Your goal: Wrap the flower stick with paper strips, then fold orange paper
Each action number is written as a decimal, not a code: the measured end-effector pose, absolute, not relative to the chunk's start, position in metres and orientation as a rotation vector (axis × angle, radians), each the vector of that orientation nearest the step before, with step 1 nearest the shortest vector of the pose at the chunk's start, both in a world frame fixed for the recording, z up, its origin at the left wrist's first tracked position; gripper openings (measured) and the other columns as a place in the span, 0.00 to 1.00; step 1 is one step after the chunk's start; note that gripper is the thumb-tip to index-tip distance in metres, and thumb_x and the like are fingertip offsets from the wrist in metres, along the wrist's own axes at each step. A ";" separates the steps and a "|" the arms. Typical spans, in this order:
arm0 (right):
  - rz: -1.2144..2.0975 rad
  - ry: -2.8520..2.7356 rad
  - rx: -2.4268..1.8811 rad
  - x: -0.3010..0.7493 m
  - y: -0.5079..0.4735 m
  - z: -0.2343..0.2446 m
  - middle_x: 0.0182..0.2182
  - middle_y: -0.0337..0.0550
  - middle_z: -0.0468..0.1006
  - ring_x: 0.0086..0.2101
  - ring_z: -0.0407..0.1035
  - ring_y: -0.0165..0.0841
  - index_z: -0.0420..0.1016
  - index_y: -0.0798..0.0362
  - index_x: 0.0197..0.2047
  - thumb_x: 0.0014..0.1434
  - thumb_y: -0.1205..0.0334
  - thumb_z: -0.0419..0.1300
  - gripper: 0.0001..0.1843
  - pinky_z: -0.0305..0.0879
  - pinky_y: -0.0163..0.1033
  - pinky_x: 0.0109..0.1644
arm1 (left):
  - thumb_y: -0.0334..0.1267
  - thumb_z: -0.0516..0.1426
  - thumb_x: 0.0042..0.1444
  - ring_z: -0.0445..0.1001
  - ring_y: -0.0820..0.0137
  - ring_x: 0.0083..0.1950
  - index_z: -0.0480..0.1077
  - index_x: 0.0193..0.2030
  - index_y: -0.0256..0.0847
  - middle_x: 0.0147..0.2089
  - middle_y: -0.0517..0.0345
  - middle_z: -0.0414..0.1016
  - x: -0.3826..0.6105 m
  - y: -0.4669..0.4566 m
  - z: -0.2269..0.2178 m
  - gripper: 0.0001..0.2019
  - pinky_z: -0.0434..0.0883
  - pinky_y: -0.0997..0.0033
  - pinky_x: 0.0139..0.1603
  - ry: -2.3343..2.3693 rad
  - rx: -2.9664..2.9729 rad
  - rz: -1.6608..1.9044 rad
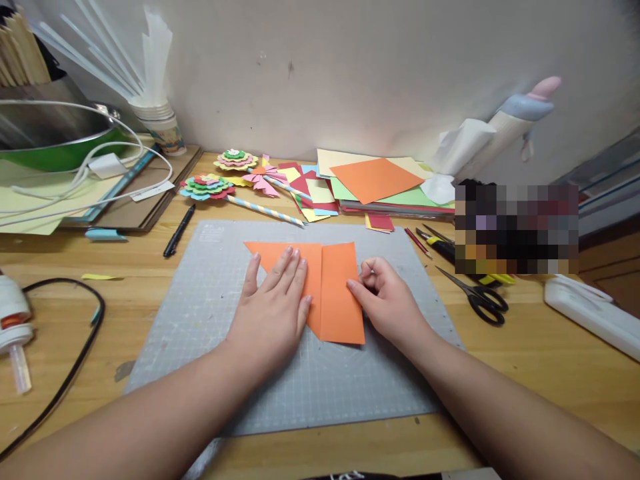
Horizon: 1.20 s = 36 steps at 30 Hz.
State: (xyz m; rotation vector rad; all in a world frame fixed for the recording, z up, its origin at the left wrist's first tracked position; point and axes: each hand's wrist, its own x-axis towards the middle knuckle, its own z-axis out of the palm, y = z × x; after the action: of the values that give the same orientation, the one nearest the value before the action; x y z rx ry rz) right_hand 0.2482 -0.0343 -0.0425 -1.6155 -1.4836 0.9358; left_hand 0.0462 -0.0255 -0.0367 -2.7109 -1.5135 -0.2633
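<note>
An orange sheet of paper (340,293) lies on the grey cutting mat (200,347). A straight crease runs down it, with a folded triangular part at the left and a rectangular strip at the right. My left hand (273,297) rests flat on the triangular part, fingers spread. At the strip's right edge, my right hand (387,297) pinches the paper between thumb and curled fingers. That edge looks slightly raised off the mat.
Behind the mat lie paper flowers (207,187), coloured paper pieces (320,190) and a stack with an orange sheet (377,180). Scissors (477,297) and a pencil (418,243) lie right. A black pen (179,231), a glue gun (15,320) and its cable (95,333) are left.
</note>
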 end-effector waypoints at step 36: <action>0.696 -1.822 -1.808 0.252 -0.051 -0.034 0.21 0.32 0.56 0.24 0.53 0.33 0.49 0.47 0.28 0.54 0.65 0.50 0.10 0.50 0.37 0.30 | 0.41 0.37 0.66 0.43 0.63 0.72 0.50 0.68 0.26 0.70 0.41 0.49 0.051 -0.023 -0.042 0.28 0.30 0.52 0.70 -1.494 -2.761 -0.057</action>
State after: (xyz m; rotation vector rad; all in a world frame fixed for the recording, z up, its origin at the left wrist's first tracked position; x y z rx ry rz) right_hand 0.2515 -0.0508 -0.0340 -1.8077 -1.8218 0.6957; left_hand 0.0505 -0.0232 -0.0421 -2.7606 -1.4944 -0.0572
